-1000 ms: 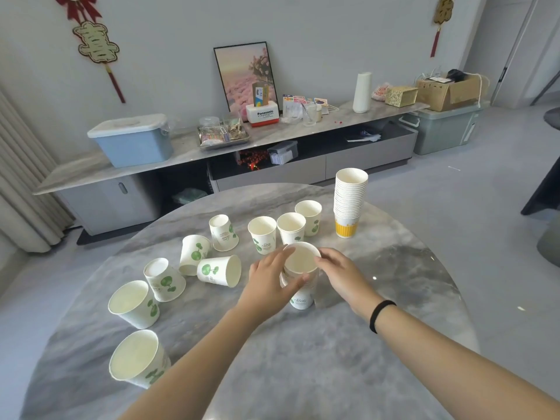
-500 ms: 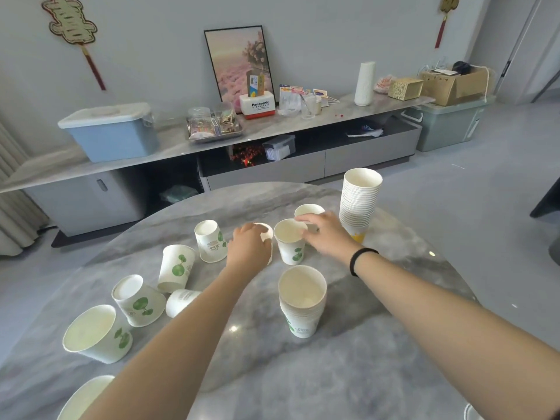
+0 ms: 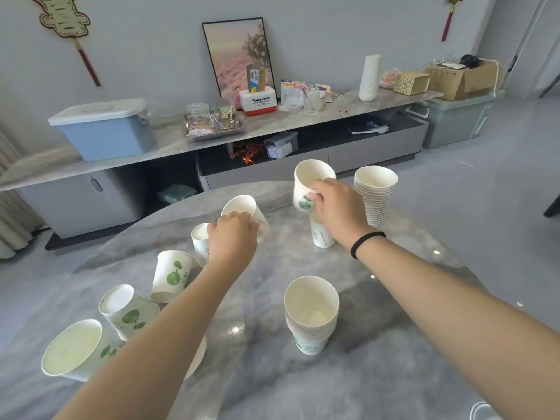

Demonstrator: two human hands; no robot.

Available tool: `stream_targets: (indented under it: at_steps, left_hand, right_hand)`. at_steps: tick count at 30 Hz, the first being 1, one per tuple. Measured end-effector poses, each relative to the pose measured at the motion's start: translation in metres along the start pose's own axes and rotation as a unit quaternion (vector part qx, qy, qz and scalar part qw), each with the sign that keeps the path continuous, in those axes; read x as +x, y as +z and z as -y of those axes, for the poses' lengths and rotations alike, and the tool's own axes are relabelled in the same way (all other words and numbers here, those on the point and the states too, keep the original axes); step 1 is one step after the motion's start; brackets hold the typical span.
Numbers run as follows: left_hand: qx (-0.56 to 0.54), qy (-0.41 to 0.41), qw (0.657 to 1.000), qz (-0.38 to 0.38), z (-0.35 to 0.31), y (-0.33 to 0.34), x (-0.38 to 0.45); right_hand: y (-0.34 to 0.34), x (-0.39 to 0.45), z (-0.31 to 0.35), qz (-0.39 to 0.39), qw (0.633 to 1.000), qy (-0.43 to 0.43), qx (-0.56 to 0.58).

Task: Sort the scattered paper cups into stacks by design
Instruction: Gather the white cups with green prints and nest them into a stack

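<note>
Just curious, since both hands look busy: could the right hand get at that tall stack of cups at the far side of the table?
Probably not yet. The tall stack stands open just beside the right hand, nothing between them, but that hand already grips a lifted cup.

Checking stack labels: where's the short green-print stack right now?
Head view, near-centre of the table: the short green-print stack stands upright between the two forearms, nearer the camera than the tall stack at the far right.

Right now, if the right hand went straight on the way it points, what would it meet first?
The right hand, holding a leaf-print cup, points forward and left; past the table edge the way looks free, though depth is unclear.
</note>
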State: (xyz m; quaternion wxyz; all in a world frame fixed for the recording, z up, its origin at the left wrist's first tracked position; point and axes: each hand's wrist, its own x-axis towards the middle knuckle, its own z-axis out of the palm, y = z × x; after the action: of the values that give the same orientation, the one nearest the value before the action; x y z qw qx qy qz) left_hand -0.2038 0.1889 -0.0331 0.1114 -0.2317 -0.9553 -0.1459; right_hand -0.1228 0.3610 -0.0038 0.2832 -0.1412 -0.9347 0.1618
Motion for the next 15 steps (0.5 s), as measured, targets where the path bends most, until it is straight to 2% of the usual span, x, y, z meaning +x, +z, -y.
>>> stream_targets:
  at_steps: [2,4,8,12,15]
  left_hand:
    - [-0.009,-0.003,1.000,0.002,-0.004,0.000,0.000]
    - [-0.019,0.001,1.000,-0.002,-0.008,0.002,-0.002]
    - [-0.026,0.017,1.000,-0.003,-0.016,0.007,-0.005]
    - [-0.029,0.021,0.999,-0.003,-0.019,0.011,-0.007]
    - [-0.027,0.026,0.999,0.002,-0.017,0.016,-0.011]
  right_hand:
    - [0.007,0.004,-0.002,0.049,0.995,0.014,-0.080]
    - [0.015,0.004,-0.005,0.099,0.988,0.040,-0.113]
    - [0.025,0.003,-0.011,0.126,0.985,0.107,-0.053]
    - [0.031,-0.001,-0.012,0.199,0.971,0.135,0.010]
    - [0.039,-0.007,-0.017,0.220,0.962,0.158,0.043]
